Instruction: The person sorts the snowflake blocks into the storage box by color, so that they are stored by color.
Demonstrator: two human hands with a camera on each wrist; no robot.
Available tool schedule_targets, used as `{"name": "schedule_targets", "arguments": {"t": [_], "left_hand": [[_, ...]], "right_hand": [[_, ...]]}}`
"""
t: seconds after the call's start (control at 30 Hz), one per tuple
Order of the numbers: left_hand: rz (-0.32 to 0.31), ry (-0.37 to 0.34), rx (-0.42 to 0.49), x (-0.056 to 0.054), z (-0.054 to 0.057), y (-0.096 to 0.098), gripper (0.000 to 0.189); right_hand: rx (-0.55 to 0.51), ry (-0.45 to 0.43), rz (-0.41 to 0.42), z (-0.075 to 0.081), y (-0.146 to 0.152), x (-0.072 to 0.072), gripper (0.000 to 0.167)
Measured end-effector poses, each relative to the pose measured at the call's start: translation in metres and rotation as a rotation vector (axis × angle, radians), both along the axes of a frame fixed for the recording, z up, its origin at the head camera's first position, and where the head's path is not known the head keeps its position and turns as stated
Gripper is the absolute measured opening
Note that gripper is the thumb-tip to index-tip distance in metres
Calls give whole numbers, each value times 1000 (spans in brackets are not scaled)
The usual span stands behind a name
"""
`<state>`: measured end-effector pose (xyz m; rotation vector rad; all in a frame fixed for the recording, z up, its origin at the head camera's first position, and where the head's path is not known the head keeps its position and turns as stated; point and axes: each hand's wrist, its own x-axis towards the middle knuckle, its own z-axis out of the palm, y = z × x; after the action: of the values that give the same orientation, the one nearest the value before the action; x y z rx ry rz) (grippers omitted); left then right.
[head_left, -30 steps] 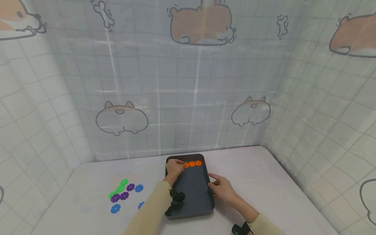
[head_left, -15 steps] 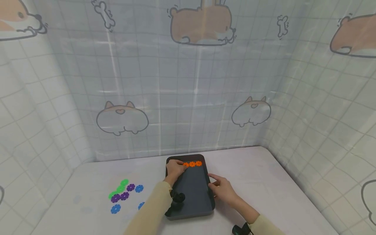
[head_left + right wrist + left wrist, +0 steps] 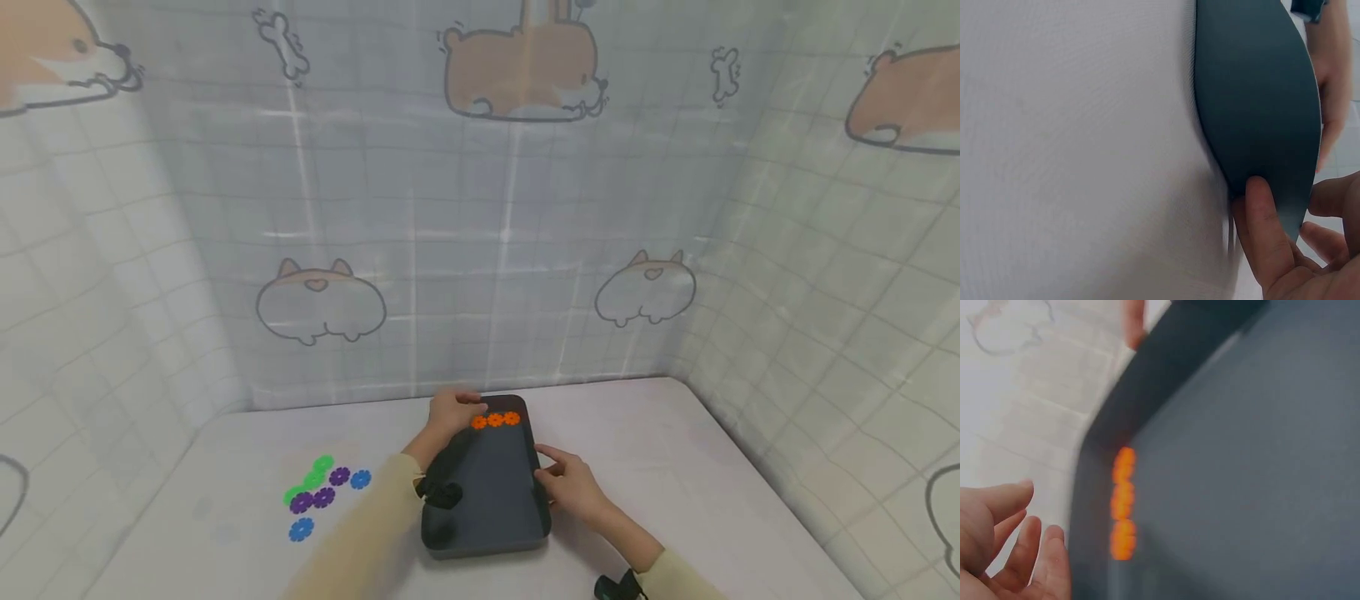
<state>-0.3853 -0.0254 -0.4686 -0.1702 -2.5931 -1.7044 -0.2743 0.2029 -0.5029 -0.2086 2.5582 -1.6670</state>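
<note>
A dark grey rectangular tray (image 3: 495, 500) lies on the table. Inside, along its far end, sits a short row of orange flower-shaped discs (image 3: 495, 420), also visible in the left wrist view as orange discs (image 3: 1122, 503). My left hand (image 3: 452, 414) hovers over the tray's far left corner with spread fingers and nothing between them; in its wrist view the hand (image 3: 1019, 550) is apart from the discs. At the tray's right side, my right hand (image 3: 573, 487) touches the rim and outer wall with its fingertips. The right wrist view shows fingers (image 3: 1263, 212) against that wall.
Left of the tray lie loose flower-shaped discs: green discs (image 3: 313, 479), purple discs (image 3: 324, 497) and blue discs (image 3: 302, 529). A patterned curtain (image 3: 465, 200) hangs behind and beside the white table (image 3: 645, 425). Each wrist carries a small black camera.
My left hand has come away from the leftmost orange disc, rising toward the tray's far edge with its fingers parting. The right hand stays at the tray's side. The head view shifted slightly.
</note>
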Motion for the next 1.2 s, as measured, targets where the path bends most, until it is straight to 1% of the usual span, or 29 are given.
{"name": "schedule_targets", "arguments": {"t": [0.1, 0.2, 0.27, 0.33, 0.4, 0.47, 0.6, 0.7, 0.77, 0.87, 1.0, 1.07, 1.2], "left_hand": [[-87, 45, -30, 6, 18, -11, 28], [-136, 80, -68, 12, 33, -26, 27], [-149, 96, -90, 16, 39, -38, 26], [-157, 105, -104, 21, 42, -53, 26], [-149, 99, -116, 25, 44, -68, 26], [-124, 84, -143, 31, 45, -84, 26], [-94, 94, -209, 42, 43, -116, 24], [-83, 116, -245, 50, 38, -140, 23], [-81, 113, -257, 56, 34, -156, 25], [-75, 93, -272, 65, 27, -177, 27], [-54, 64, -297, 74, 16, -203, 30], [-25, 34, -303, 78, 11, -215, 31], [-13, -12, -296, 90, 3, -237, 31]], "right_hand": [[1, -7, -4, -1, -1, 0, 52], [6, -9, -13, 0, -2, 0, 52], [12, -5, -16, 1, -3, 1, 52], [16, -5, -18, 3, -4, 2, 51], [20, -5, -16, 3, -5, 2, 52], [23, -7, -15, 4, -6, 2, 52], [28, -4, -19, 3, -7, 2, 52], [27, -2, -23, 3, -7, 3, 52], [26, -4, -23, 2, -7, 4, 52], [30, -6, -24, 2, -7, 5, 52], [39, -8, -28, 2, -6, 5, 52], [48, -14, -32, 2, -6, 5, 52], [63, -27, -34, 3, -6, 4, 52]]}}
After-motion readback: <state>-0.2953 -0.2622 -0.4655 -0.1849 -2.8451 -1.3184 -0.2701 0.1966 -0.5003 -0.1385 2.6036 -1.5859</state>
